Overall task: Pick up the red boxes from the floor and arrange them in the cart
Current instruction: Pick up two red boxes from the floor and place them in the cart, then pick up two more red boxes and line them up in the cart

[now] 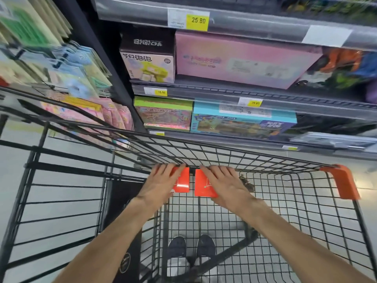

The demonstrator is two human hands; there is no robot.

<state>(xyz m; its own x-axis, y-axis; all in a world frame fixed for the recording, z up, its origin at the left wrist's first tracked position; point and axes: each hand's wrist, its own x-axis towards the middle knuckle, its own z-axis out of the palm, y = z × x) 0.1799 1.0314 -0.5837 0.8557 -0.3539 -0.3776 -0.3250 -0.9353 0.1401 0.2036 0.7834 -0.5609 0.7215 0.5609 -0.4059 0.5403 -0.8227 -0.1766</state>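
Both arms reach down into a black wire shopping cart (285,180) with orange plastic corner guards (344,180). Inside its basket, against the far wire wall, two small red cardboard boxes sit side by side with a narrow gap between them. The left hand (163,180) lies over the left red box (182,183), fingers extended across its top and reaching the cart's rim; whether the thumb curls under the box cannot be told. The right hand (222,183) covers the right red box (204,186) in the same way, fingers straight and spread over its upper face, the thumb along the near lower edge. Through the wire bottom of the basket a pair of dark shoes (190,247) shows on the grey floor (67,197). Beyond the cart stand store shelves (224,92) with yellow price tags (197,21), holding a pink box (240,58), a blue box (240,121) and a green-topped box (163,113). Hanging packets (77,78) fill the rack at the left.
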